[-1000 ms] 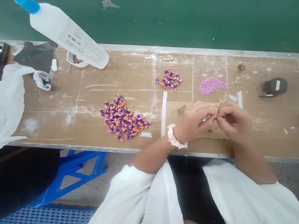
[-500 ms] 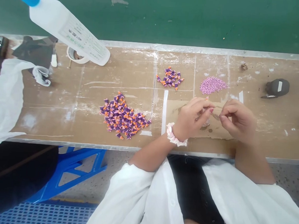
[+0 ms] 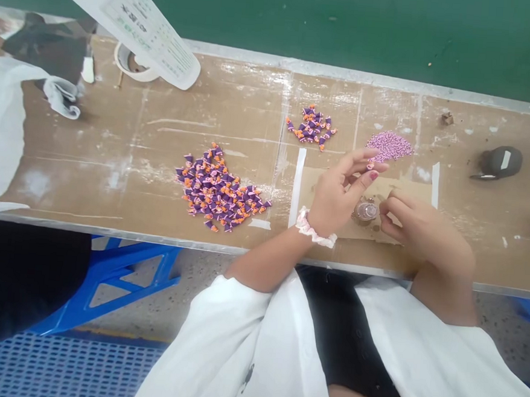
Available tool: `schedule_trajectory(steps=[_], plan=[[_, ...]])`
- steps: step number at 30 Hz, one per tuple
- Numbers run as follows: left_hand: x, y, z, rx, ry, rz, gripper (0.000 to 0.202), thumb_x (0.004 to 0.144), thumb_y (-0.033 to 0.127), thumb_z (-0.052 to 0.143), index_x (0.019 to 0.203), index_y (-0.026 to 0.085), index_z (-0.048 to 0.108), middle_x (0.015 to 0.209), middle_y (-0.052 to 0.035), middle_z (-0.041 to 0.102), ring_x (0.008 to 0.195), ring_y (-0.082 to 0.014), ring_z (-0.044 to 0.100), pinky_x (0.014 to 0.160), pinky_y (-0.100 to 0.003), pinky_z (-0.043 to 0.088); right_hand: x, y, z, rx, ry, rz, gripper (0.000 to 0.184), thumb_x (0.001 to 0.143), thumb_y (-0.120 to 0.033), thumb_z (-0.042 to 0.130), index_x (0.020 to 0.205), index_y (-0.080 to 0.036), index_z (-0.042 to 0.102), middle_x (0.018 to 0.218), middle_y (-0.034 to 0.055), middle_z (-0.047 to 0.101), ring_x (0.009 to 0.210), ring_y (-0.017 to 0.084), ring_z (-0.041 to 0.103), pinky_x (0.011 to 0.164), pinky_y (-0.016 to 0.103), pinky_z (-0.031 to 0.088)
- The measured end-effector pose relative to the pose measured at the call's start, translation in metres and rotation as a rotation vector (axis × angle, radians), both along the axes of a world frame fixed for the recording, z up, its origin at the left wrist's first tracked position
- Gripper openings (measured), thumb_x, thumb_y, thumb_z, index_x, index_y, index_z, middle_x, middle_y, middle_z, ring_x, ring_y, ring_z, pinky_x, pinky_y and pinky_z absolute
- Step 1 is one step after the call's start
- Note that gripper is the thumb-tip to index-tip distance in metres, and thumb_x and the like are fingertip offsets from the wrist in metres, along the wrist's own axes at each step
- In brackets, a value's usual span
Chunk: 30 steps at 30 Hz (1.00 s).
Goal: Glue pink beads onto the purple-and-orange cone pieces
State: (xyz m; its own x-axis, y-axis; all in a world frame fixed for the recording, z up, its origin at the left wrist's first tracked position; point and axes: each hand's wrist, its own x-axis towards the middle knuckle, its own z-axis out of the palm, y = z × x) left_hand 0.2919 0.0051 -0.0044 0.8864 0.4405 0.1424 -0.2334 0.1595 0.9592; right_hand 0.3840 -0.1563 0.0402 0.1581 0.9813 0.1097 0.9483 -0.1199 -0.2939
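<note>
My left hand [image 3: 341,182], with a white scrunchie [image 3: 315,227] at its wrist, pinches a small pink figure piece [image 3: 370,166] between thumb and fingers. The piece is too small to make out in detail. Lower down, my right hand [image 3: 411,221] has its fingers closed beside a small clear bottle [image 3: 366,211]; what they hold, if anything, is not visible. That bottle stands on a taped-down cardboard sheet [image 3: 411,187]. Just beyond my left fingertips lies a heap of tiny pink pieces [image 3: 390,146]. A small group of purple-and-orange figures [image 3: 312,127] is to its left.
A bigger pile of purple-and-orange figures [image 3: 220,190] lies left of my arms. Farther left are a large white bottle [image 3: 145,30], a tape roll [image 3: 130,62] and a white cloth [image 3: 0,125]. A dark rounded object [image 3: 501,162] sits at the right. A blue stool [image 3: 118,279] stands below the table.
My hands have moved apart: the right has come down beside the small clear bottle, while the left keeps its pinch higher up. The whole view has tilted slightly.
</note>
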Motion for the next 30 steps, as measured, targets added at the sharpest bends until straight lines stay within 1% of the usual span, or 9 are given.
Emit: schedule_trajectory(steps=[2, 4, 9, 13, 16, 19, 23, 26, 30], plan=[[0.001, 0.000, 0.001, -0.030, 0.003, -0.020, 0.035, 0.091, 0.049, 0.060, 0.114, 0.023, 0.062, 0.107, -0.0056, 0.074, 0.108, -0.0192, 0.069, 0.082, -0.028, 0.053, 0.000, 0.001, 0.000, -0.003, -0.039, 0.004, 0.020, 0.093, -0.013, 0.048, 0.076, -0.021, 0.042, 0.074, 0.0006, 0.045, 0.064, 0.015, 0.044, 0.060, 0.027, 0.039], [0.002, 0.001, 0.002, -0.030, 0.001, -0.017, 0.033, 0.091, 0.049, 0.061, 0.108, 0.022, 0.065, 0.104, -0.0054, 0.073, 0.102, -0.0177, 0.069, 0.080, -0.027, 0.053, 0.000, 0.002, 0.000, -0.011, -0.067, 0.002, 0.020, 0.093, -0.013, 0.048, 0.076, -0.022, 0.041, 0.074, 0.0007, 0.045, 0.064, 0.015, 0.043, 0.059, 0.028, 0.038], [0.005, 0.003, -0.001, 0.056, -0.031, 0.035, 0.035, 0.087, 0.052, 0.063, 0.099, 0.021, 0.072, 0.107, -0.0059, 0.065, 0.089, -0.0127, 0.062, 0.076, -0.025, 0.054, -0.002, 0.004, 0.003, -0.052, -0.087, -0.010, 0.021, 0.091, -0.013, 0.049, 0.075, -0.022, 0.039, 0.074, 0.0003, 0.045, 0.061, 0.014, 0.041, 0.057, 0.028, 0.035], [0.005, 0.006, 0.000, 0.054, -0.036, 0.091, 0.031, 0.086, 0.049, 0.065, 0.097, 0.021, 0.075, 0.111, -0.0057, 0.057, 0.094, -0.0119, 0.062, 0.081, -0.024, 0.054, -0.003, 0.007, 0.004, -0.078, -0.081, -0.007, 0.022, 0.089, -0.011, 0.050, 0.074, -0.022, 0.037, 0.073, 0.0000, 0.044, 0.060, 0.014, 0.040, 0.055, 0.027, 0.034], [0.004, 0.006, 0.004, 0.035, -0.002, 0.098, 0.026, 0.087, 0.045, 0.066, 0.095, 0.022, 0.074, 0.106, -0.0044, 0.061, 0.097, -0.0129, 0.062, 0.085, -0.025, 0.053, -0.003, 0.009, 0.004, -0.085, -0.083, -0.005, 0.024, 0.089, -0.012, 0.050, 0.073, -0.022, 0.036, 0.072, -0.0002, 0.043, 0.060, 0.014, 0.040, 0.054, 0.027, 0.034], [0.003, 0.006, 0.008, -0.038, 0.036, 0.080, 0.023, 0.086, 0.040, 0.068, 0.096, 0.020, 0.072, 0.101, -0.0038, 0.067, 0.093, -0.0130, 0.062, 0.083, -0.025, 0.052, -0.001, 0.009, 0.004, -0.060, -0.086, -0.002, 0.024, 0.090, -0.013, 0.050, 0.073, -0.022, 0.036, 0.072, -0.0004, 0.043, 0.060, 0.014, 0.041, 0.054, 0.027, 0.035], [0.003, 0.005, 0.012, -0.222, 0.083, 0.016, 0.027, 0.081, 0.037, 0.075, 0.100, 0.019, 0.067, 0.085, -0.0003, 0.066, 0.083, -0.0110, 0.062, 0.078, -0.024, 0.051, 0.004, 0.004, 0.005, 0.079, -0.018, -0.017, 0.017, 0.089, -0.011, 0.054, 0.081, -0.022, 0.045, 0.074, -0.0010, 0.046, 0.065, 0.013, 0.046, 0.057, 0.026, 0.039], [0.002, 0.005, 0.015, -0.402, 0.117, -0.111, 0.034, 0.074, 0.036, 0.081, 0.096, 0.018, 0.064, 0.074, 0.0031, 0.061, 0.070, -0.0072, 0.059, 0.069, -0.022, 0.048, 0.006, 0.001, 0.003, 0.286, 0.070, -0.099, 0.019, 0.084, -0.006, 0.057, 0.083, -0.022, 0.049, 0.073, -0.0024, 0.048, 0.061, 0.011, 0.044, 0.054, 0.026, 0.037], [0.000, 0.001, 0.016, -0.574, 0.202, -0.289, 0.047, 0.063, 0.045, 0.087, 0.089, 0.016, 0.060, 0.073, 0.0035, 0.062, 0.060, -0.0041, 0.053, 0.059, -0.020, 0.042, 0.006, 0.001, -0.004, 0.491, 0.130, -0.226, 0.021, 0.080, -0.004, 0.059, 0.080, -0.023, 0.049, 0.069, -0.0036, 0.047, 0.057, 0.011, 0.041, 0.051, 0.027, 0.033]])
